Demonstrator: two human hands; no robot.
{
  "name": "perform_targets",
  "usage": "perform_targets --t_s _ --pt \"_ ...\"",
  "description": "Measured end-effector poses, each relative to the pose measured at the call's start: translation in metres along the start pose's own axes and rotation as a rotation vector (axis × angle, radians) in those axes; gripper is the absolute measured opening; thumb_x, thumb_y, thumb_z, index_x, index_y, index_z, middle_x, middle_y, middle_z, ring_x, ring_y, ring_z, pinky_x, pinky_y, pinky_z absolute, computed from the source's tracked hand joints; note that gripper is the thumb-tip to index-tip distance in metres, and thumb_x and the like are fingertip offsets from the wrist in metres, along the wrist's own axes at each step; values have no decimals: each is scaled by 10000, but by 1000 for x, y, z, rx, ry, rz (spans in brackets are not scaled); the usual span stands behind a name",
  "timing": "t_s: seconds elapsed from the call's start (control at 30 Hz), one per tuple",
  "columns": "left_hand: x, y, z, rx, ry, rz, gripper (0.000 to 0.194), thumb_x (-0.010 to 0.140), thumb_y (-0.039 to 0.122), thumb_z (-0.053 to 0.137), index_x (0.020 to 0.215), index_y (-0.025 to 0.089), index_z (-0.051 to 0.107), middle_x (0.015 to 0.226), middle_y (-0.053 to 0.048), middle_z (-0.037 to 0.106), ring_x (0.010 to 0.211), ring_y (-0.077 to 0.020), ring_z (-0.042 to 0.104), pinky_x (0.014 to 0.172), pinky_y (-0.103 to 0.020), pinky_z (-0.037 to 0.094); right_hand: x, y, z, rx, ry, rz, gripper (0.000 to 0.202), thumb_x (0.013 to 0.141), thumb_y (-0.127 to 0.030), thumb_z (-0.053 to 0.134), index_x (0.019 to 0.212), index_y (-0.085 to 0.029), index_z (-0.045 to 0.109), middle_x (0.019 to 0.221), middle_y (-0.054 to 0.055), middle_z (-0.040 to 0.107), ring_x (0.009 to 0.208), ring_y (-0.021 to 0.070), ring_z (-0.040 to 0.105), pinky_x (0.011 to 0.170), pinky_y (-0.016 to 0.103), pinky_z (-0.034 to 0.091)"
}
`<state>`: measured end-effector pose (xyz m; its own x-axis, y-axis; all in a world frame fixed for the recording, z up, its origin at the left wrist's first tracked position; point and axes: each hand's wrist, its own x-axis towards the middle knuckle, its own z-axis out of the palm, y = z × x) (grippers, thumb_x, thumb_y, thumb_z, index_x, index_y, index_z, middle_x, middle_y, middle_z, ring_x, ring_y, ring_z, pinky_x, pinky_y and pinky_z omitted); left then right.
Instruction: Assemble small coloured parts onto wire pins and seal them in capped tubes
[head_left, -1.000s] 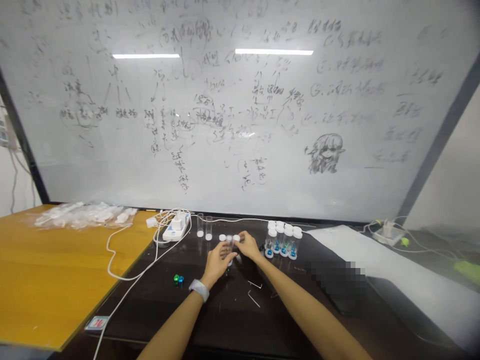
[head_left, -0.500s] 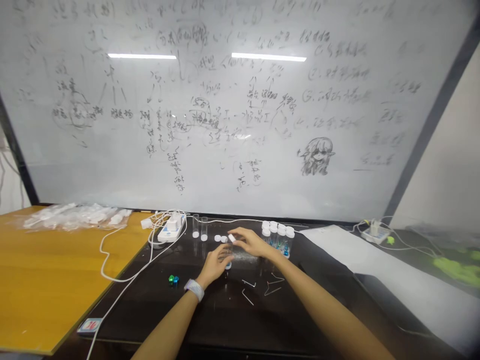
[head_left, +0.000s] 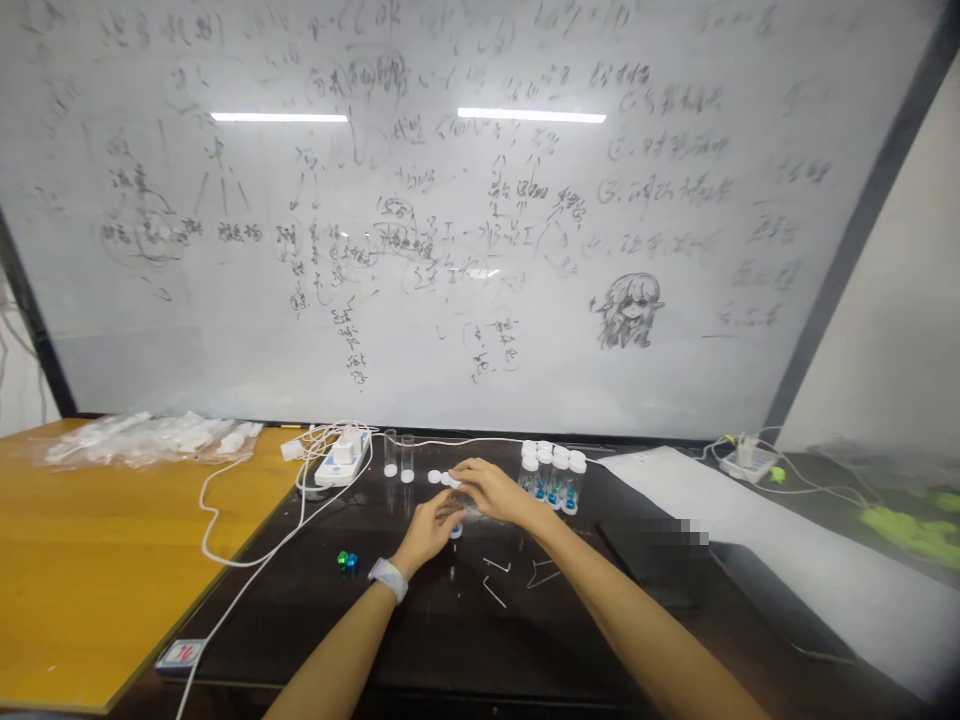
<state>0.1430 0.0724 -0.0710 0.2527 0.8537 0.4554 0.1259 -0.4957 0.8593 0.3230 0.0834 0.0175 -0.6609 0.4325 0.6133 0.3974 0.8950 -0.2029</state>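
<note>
My left hand (head_left: pixel 429 528) is wrapped round a clear tube standing on the dark table; its base (head_left: pixel 456 531) shows below my fingers with something blue in it. Over the tube's top, my right hand (head_left: pixel 491 489) has its fingers on a white cap (head_left: pixel 454 481). Two loose white caps (head_left: pixel 435 477) lie just behind my hands. Two clear tubes with white bottoms (head_left: pixel 407 460) stand to the left. A group of white-capped tubes (head_left: pixel 553 475) with blue and green pieces stands at the right.
Green and blue balls (head_left: pixel 347 561) lie left of my hands. Bent metal pieces (head_left: pixel 495 590) are in front. A power strip (head_left: pixel 343 457) with white cables lies back left. On the right are a dark phone-like slab (head_left: pixel 780 600) and white paper (head_left: pixel 675 485).
My right hand has moved slightly left and down, bringing the white cap from beside the tube to its top. My left hand stays around the tube.
</note>
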Motion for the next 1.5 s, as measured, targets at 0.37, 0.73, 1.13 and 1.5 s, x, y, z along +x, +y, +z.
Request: perform_targets --t_s 0.37,0.73,1.13,1.5 --pt "0 11 1 21 0 26 350 820 376 639 1111 183 603 981 -83 728 955 -248 698 814 -364 575 -12 -10 26 -66 151 181 326 933 -134 463 1211 -245 592 1167 74 632 1082 206 563 910 362 454" --pt "0 8 0 8 9 1 379 819 370 623 1143 179 579 1079 -110 711 995 -255 687 793 -362 585 -19 -17 35 94 179 210 368 929 -211 495 1296 -245 503 1210 77 595 1098 206 565 958 366 452" --pt "1 -6 -2 195 -32 -50 432 658 391 795 1014 170 687 937 -91 731 893 -242 699 826 -392 581 -93 12 -20 45 440 565 454 873 -331 561 1289 -219 415 970 65 659 846 224 665 805 369 534" --pt "-1 10 0 377 -47 63 262 817 410 628 921 187 719 880 -76 743 807 -226 697 721 -314 563 -118 59 -25 -274 416 615 435 899 -304 469 1317 -193 418 1188 134 557 883 251 630 804 405 511"
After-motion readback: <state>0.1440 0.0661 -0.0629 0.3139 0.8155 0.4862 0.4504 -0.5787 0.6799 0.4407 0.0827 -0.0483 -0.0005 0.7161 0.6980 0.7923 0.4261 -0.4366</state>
